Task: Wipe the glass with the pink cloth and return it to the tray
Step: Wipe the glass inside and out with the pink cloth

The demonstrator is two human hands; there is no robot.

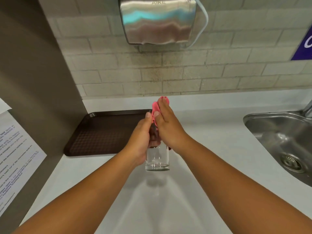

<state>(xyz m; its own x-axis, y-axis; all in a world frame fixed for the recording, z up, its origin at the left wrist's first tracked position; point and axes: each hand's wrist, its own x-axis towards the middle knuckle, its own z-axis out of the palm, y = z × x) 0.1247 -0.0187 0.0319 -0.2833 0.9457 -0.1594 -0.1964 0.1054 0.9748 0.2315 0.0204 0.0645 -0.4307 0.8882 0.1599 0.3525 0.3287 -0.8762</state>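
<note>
A clear glass (157,159) is held above the white counter, tilted with its thick base toward me. My left hand (141,137) grips its left side. My right hand (169,127) presses the pink cloth (155,108) against the upper part of the glass; the cloth sticks out beyond the fingertips of both hands. The rim of the glass is hidden between my hands. The dark brown tray (101,132) lies on the counter to the left of my hands, with nothing on the part I can see.
A steel sink (280,141) is set into the counter at the right. A steel hand dryer (157,21) hangs on the tiled wall straight ahead. A brown wall panel with a printed notice (15,149) stands at the left.
</note>
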